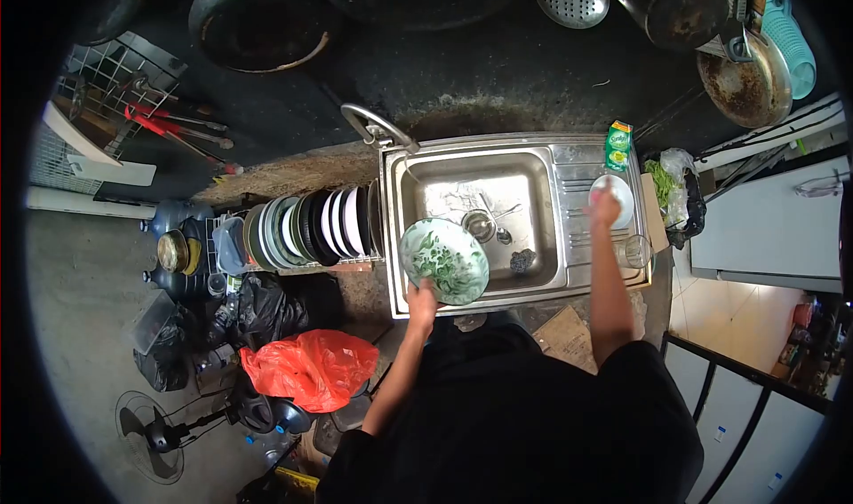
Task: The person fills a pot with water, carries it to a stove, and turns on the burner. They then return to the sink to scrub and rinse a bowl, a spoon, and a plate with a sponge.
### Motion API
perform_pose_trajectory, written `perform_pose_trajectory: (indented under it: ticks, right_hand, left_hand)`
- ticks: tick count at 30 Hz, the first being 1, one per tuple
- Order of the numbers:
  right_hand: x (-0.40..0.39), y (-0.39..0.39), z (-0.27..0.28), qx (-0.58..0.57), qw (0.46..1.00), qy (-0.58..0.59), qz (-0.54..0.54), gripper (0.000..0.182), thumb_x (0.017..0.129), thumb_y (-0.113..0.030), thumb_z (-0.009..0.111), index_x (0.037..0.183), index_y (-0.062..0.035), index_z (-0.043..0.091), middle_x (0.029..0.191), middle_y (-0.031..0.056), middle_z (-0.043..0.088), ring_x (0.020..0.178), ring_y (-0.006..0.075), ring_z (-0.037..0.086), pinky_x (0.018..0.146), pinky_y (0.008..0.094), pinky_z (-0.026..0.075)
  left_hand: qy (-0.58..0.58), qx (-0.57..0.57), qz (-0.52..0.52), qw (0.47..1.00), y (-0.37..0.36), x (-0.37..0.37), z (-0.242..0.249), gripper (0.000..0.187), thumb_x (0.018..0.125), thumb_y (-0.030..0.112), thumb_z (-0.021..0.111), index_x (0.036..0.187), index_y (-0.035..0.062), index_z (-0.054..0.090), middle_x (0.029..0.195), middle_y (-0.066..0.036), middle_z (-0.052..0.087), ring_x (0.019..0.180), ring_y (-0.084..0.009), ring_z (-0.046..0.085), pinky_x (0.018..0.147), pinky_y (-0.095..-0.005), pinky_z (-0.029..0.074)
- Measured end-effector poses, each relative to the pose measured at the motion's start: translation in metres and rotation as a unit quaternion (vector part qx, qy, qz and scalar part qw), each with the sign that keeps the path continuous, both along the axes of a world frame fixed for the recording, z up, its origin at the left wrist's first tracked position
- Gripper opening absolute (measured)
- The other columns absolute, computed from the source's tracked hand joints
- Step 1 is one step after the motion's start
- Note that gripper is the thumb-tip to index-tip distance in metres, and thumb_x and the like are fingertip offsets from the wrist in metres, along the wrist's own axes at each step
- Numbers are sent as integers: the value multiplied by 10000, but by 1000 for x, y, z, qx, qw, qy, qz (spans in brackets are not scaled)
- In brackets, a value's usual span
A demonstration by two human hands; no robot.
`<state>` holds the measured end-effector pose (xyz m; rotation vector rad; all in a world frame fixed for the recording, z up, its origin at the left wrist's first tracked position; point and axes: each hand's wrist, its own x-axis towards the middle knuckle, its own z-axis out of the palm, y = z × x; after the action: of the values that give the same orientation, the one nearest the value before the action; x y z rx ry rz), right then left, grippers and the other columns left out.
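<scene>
My left hand [422,305] grips the near rim of a plate [458,260] with a green leafy pattern, thumb on top, tilted over the sink's front left. My right hand [607,209] is closed and slightly blurred at a small white bowl [622,198] on the ridged drainboard. Something pink shows by its fingertips; I cannot tell what it is. Inside the steel sink [558,277] lie a glass or small cup [480,226], a spoon [504,236] and a dark scouring pad [522,261].
A faucet [378,129] stands at the sink's back left. Plates [338,224] line a rack to the left. On the drainboard are a green soap packet [618,146] and a clear glass [633,252]. Pans [262,24] hang along the back wall. A red plastic bag [311,369] sits low left.
</scene>
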<state>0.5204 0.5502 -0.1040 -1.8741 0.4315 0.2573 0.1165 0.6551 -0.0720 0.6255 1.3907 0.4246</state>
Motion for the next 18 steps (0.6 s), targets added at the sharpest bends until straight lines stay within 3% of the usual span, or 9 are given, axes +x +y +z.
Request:
perform_pose_trajectory:
  ticks: [1,2,3,8,10,12,14,16,18]
  right_hand:
    - [-17,2,-40,121,990,13,67,413,889,-403,595,764,-11,633,689,75,565,530,228,599,425,335,515]
    - [-55,7,-56,356,930,49,83,273,901,-312,601,855,-44,594,819,92,586,550,218,587,464,324,526]
    - [-86,26,-39,325,927,157,99,204,887,-246,627,946,-65,552,869,93,587,577,206,577,483,290,513]
    - [-193,75,-65,327,916,199,120,193,868,-198,661,1000,-147,530,840,71,607,591,178,566,512,299,492]
    - [-228,95,-35,327,899,225,183,182,888,-206,638,1023,-141,535,898,63,614,710,184,599,613,285,515]
    - [-269,111,-18,256,900,86,342,213,910,-160,583,1111,-111,531,1056,75,593,919,210,595,801,306,509]
    - [-303,110,1,339,796,-111,488,280,922,-121,529,1199,-87,510,1176,98,534,1060,247,541,929,345,450]
    - [-307,99,43,175,736,-254,603,344,909,-80,517,1250,-73,475,1225,148,489,1104,298,524,936,402,443]
    - [-299,95,46,183,701,-209,657,256,924,-114,498,1174,-60,495,1164,167,528,1056,343,556,889,437,462]
  left_hand:
    - [101,234,-143,956,-1,-3,-14,539,847,87,462,1347,-20,291,1175,-290,525,931,-406,612,716,-481,547]
    - [195,448,-272,829,-2,-6,-22,579,837,70,454,1372,-25,256,1184,-343,510,941,-447,597,765,-509,511]
    - [234,467,-273,808,-5,6,-3,686,807,31,447,1424,-24,153,1178,-406,474,932,-504,566,819,-521,445]
    - [244,434,-317,807,3,15,27,741,854,50,445,1467,2,32,1201,-375,486,850,-502,593,811,-508,459]
    - [141,394,-241,876,7,14,18,617,947,146,425,1464,-2,122,1261,-316,489,969,-434,601,875,-447,448]
    - [89,334,-194,918,9,16,13,564,971,219,393,1445,-3,185,1297,-273,470,1061,-378,544,935,-415,406]
    - [-18,201,-89,975,11,18,11,540,1018,367,330,1407,-7,311,1370,-188,431,1245,-267,430,1055,-352,321]
    - [-67,163,-18,984,12,12,16,588,1008,447,306,1348,-26,379,1299,-178,485,1181,-246,476,1004,-352,372]
    - [-73,153,10,985,15,5,19,606,1000,464,324,1351,-28,366,1326,-173,456,1215,-236,440,1025,-358,345]
